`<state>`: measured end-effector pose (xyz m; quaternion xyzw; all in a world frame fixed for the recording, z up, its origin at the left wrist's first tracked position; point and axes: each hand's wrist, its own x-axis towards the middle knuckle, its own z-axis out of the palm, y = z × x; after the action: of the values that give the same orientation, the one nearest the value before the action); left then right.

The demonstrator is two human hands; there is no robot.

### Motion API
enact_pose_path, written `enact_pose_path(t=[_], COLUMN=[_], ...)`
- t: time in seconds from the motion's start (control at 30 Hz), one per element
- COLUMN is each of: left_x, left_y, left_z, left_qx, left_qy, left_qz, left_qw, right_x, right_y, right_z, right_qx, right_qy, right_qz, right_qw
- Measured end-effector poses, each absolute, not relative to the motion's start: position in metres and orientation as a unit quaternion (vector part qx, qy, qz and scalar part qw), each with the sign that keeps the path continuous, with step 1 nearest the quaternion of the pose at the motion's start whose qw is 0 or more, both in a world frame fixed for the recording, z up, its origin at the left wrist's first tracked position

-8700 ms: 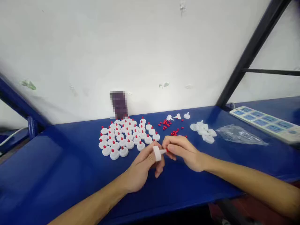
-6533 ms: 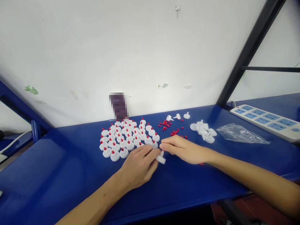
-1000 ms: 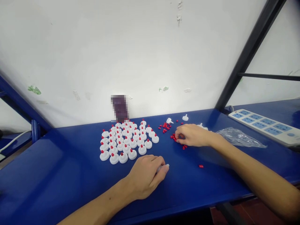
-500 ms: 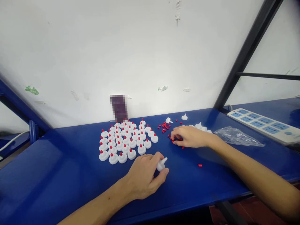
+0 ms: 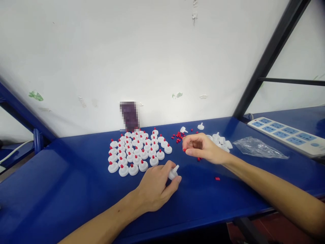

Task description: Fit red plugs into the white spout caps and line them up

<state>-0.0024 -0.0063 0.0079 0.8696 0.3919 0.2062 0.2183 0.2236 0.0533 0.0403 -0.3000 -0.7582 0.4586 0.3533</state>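
My left hand (image 5: 159, 186) grips a white nozzle cap (image 5: 173, 173) between thumb and fingers, its bare spout pointing up and right. Raised a little over the table, my right hand (image 5: 200, 147) pinches a small red tip (image 5: 184, 149) between thumb and index finger. Behind the right fingers lies a loose pile of red tips (image 5: 179, 135). Several white caps with red tips (image 5: 137, 159) stand upright in a group on the blue table (image 5: 83, 176), left of and beyond my left hand. One red tip (image 5: 217, 178) lies apart, nearer the front edge.
More white caps (image 5: 223, 142) without tips lie beyond my right wrist, with two others (image 5: 200, 126) (image 5: 183, 129) near the wall. A clear plastic bag (image 5: 259, 147) and a white power strip (image 5: 284, 134) are at the right. A pixelated dark object (image 5: 130, 116) leans against the wall.
My right hand has risen slightly from the scattered red tips, and a red tip now shows in its pinch. The left hand keeps its hold on the white cap.
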Motion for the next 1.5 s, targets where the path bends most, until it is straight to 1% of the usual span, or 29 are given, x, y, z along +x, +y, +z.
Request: enact_pose_path(t=[0.1,0.3,0.37,0.67,0.77,0.87,0.9,1.0,1.07,1.27,1.4,1.5], left_x=[-0.002,-0.001,-0.001,-0.005,-0.005,-0.004,-0.003,-0.001,0.0,0.001,0.0,-0.002], left_y=[-0.006,-0.007,-0.006,-0.006,-0.006,-0.007,-0.007,-0.007,-0.007,-0.007,-0.006,-0.005], left_z=[0.008,0.007,0.006,0.004,0.004,0.005,0.005,0.006,0.006,0.006,0.007,0.006], left_qx=[0.864,0.871,0.869,0.855,0.856,0.858,0.856,0.834,0.812,0.818,0.81,0.809], left_qy=[0.395,0.388,0.389,0.375,0.368,0.361,0.361,0.386,0.402,0.365,0.389,0.403], left_qz=[0.211,0.214,0.215,0.258,0.26,0.262,0.267,0.31,0.346,0.377,0.384,0.369], left_qw=[0.228,0.21,0.216,0.249,0.252,0.255,0.255,0.246,0.244,0.234,0.213,0.217], right_x=[0.219,0.21,0.208,0.193,0.193,0.197,0.198,0.201,0.203,0.203,0.202,0.201], right_y=[0.054,0.049,0.046,0.039,0.035,0.031,0.03,0.027,0.027,0.026,0.023,0.023], right_z=[0.035,0.027,0.027,0.016,0.015,0.019,0.021,0.026,0.029,0.032,0.032,0.029], right_qx=[-0.3,-0.275,-0.263,-0.255,-0.254,-0.259,-0.262,-0.269,-0.267,-0.219,-0.21,-0.203], right_qy=[-0.741,-0.743,-0.748,-0.664,-0.673,-0.724,-0.755,-0.852,-0.883,-0.923,-0.943,-0.954], right_qz=[0.486,0.552,0.556,0.63,0.627,0.566,0.518,0.321,0.238,0.235,0.169,0.091], right_qw=[0.352,0.26,0.248,0.311,0.298,0.298,0.305,0.314,0.304,0.212,0.194,0.201])
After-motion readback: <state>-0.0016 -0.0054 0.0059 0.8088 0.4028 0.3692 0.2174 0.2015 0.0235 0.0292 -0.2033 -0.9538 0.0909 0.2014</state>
